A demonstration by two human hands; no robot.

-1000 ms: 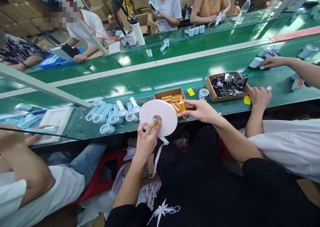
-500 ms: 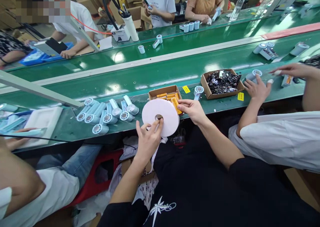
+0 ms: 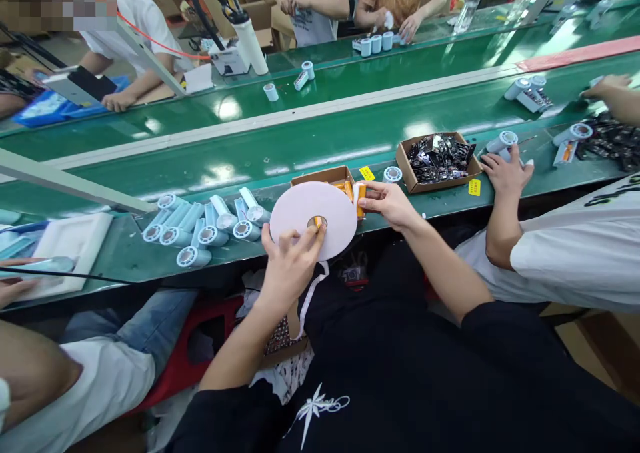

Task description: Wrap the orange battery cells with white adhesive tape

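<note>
My left hand (image 3: 295, 256) grips a wide, flat roll of pale pinkish-white tape (image 3: 295, 206), with its fingers at the center hole. A loose strip of the tape (image 3: 313, 296) hangs below the roll. In my right hand (image 3: 390, 203), pinched between thumb and fingers, is an orange battery (image 3: 361, 201) with a white patch on its left side. It is held close to the roll's right edge. Behind the roll, partly hidden, stands a small cardboard box (image 3: 320, 176) with more orange batteries (image 3: 348, 188) in it.
Several light-blue plastic housings (image 3: 213, 235) lie left of the roll. To the right are a blue housing (image 3: 393, 174) and a cardboard box (image 3: 407, 170) of black circuit boards. Co-workers' hands (image 3: 507, 171) work on both sides. A green conveyor belt (image 3: 300, 130) runs behind.
The battery in my right hand has turned onto its edge, with a white patch now showing. The roll has tilted flatter. At right, a co-worker's hand has moved out toward the belt.
</note>
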